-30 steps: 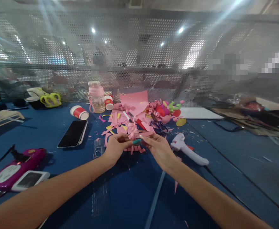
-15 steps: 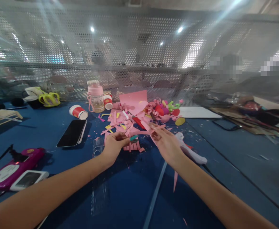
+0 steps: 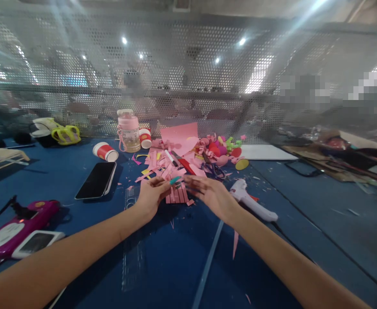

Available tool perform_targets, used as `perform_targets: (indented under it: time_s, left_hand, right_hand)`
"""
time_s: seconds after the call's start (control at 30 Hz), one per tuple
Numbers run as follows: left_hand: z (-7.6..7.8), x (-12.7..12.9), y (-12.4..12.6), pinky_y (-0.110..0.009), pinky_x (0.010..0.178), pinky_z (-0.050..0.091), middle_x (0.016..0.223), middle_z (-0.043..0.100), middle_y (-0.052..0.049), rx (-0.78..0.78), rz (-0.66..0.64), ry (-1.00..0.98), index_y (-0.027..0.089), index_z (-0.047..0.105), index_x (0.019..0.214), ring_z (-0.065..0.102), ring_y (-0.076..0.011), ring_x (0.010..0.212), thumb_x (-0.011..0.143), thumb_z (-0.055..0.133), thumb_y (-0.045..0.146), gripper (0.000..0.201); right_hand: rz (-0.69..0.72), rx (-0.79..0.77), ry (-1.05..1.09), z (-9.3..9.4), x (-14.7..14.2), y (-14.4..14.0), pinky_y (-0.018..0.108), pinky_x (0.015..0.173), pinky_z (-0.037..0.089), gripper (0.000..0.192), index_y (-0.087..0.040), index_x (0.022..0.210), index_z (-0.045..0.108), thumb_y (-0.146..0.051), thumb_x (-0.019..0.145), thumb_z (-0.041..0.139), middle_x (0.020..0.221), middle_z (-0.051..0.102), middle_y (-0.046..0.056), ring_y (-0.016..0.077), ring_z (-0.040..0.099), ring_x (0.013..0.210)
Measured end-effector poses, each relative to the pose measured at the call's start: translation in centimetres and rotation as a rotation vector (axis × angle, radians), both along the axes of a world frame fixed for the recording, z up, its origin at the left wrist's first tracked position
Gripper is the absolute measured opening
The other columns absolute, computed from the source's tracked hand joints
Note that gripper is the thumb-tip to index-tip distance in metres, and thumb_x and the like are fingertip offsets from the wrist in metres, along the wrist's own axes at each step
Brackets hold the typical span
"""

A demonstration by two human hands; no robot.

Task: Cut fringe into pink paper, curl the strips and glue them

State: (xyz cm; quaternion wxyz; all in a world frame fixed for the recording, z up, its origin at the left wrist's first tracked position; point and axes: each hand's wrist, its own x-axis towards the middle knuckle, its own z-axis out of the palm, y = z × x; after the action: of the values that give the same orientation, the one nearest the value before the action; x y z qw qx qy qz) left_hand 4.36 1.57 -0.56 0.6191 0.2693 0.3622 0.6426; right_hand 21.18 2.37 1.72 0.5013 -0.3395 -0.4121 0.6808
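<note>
Over the middle of the blue table, my left hand (image 3: 150, 196) is closed in a pinch on a pink paper strip (image 3: 179, 177), mostly hidden by the fingers. A narrow teal shape (image 3: 174, 180) shows at its thumb tip; I cannot tell whether it is a nail or a small piece. Close by on the right, my right hand (image 3: 216, 196) has its fingers stretched toward the left hand, their tips blurred by motion. Below both hands lies a pink paper piece with dark slits (image 3: 177, 196). Behind them spreads a heap of pink paper scraps (image 3: 158, 162) with a red-handled cutter (image 3: 186, 165).
A white glue gun (image 3: 253, 205) with a cord lies right of my right hand. Scissors (image 3: 216, 171) sit behind it. Leftward are a clear ruler (image 3: 130, 274), a phone (image 3: 96, 180), paper cups (image 3: 105, 152) and a bottle (image 3: 129, 133). A perforated metal screen (image 3: 188, 77) stands behind.
My right hand has moved left and slightly down, closer to the left hand, uncovering the scissors. The paper strip that stretched between the hands is now mostly hidden.
</note>
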Motion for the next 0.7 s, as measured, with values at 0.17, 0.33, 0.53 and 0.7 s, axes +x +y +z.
perform_targets:
  time_s: [0.17, 0.33, 0.53, 0.7]
  left_hand:
    - [0.5, 0.4, -0.7, -0.021, 0.051, 0.049, 0.052, 0.062, 0.001, 0.000, -0.084, 0.015, 0.012, 0.054, 0.059, 0.059, -0.0102, 0.047, 0.036, 0.082, 0.015, 0.036]
    - [0.2, 0.4, -0.6, -0.025, 0.052, 0.051, 0.057, 0.064, -0.002, 0.031, -0.140, 0.049, 0.012, 0.056, 0.059, 0.063, -0.0157, 0.054, 0.040, 0.081, 0.018, 0.033]
    - [0.1, 0.3, -0.5, -0.022, 0.055, 0.051, 0.058, 0.065, -0.002, 0.028, -0.116, 0.055, 0.011, 0.058, 0.059, 0.063, -0.0132, 0.054, 0.038, 0.082, 0.018, 0.032]
    - [-0.1, 0.2, -0.2, -0.019, 0.054, 0.049, 0.058, 0.065, -0.001, -0.002, -0.054, 0.098, 0.010, 0.061, 0.060, 0.060, -0.0090, 0.051, 0.039, 0.082, 0.020, 0.032]
  right_hand:
    - [0.120, -0.130, 0.072, -0.6, -1.3, -0.9, 0.031, 0.078, 0.048, 0.017, -0.020, 0.080, 0.067, -0.031, 0.067, 0.066, 0.082, 0.069, 0.003, 0.0149, 0.063, 0.078]
    - [-0.029, 0.065, 0.021, -0.6, -1.3, -0.8, 0.031, 0.079, 0.047, 0.011, -0.022, 0.073, 0.069, -0.030, 0.064, 0.069, 0.081, 0.069, 0.001, 0.0164, 0.063, 0.083]
    - [-0.051, 0.464, -0.316, 0.3, -1.1, -1.8, 0.041, 0.098, 0.032, 0.021, -0.026, 0.092, 0.069, -0.028, 0.071, 0.063, 0.103, 0.065, 0.001, 0.0219, 0.053, 0.107]
    - [0.092, 0.596, -0.424, 0.4, -1.1, -2.6, 0.040, 0.105, 0.019, 0.035, -0.026, 0.098, 0.067, -0.048, 0.078, 0.049, 0.117, 0.058, 0.003, 0.0213, 0.037, 0.122]
